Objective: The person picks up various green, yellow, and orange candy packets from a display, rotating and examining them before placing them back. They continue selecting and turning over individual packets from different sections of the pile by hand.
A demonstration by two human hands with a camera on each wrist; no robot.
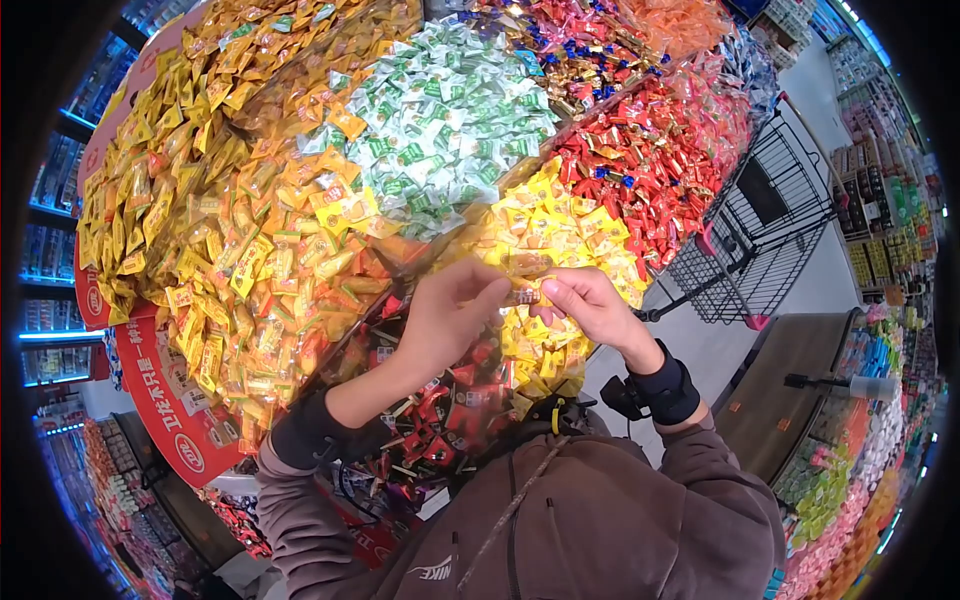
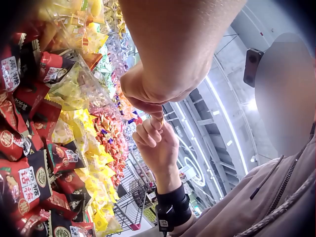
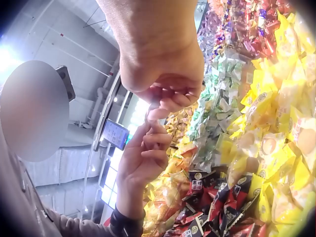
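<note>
A heaped candy display (image 1: 300,230) fills the view, with yellow packets (image 1: 170,190) on the left, green-and-white sweets (image 1: 440,120) in the middle and red sweets (image 1: 650,170) to the right. A wire shopping cart (image 1: 760,230) stands just beside it on the right. Above the heap's near edge the left hand (image 1: 450,315) and right hand (image 1: 592,305) meet. Between them sits 1 small wrapped candy (image 1: 522,296). Each grip pinches an end of it with thumb and fingertips, so the candy spans the gap between the 2 hands, lifted off the pile.
</note>
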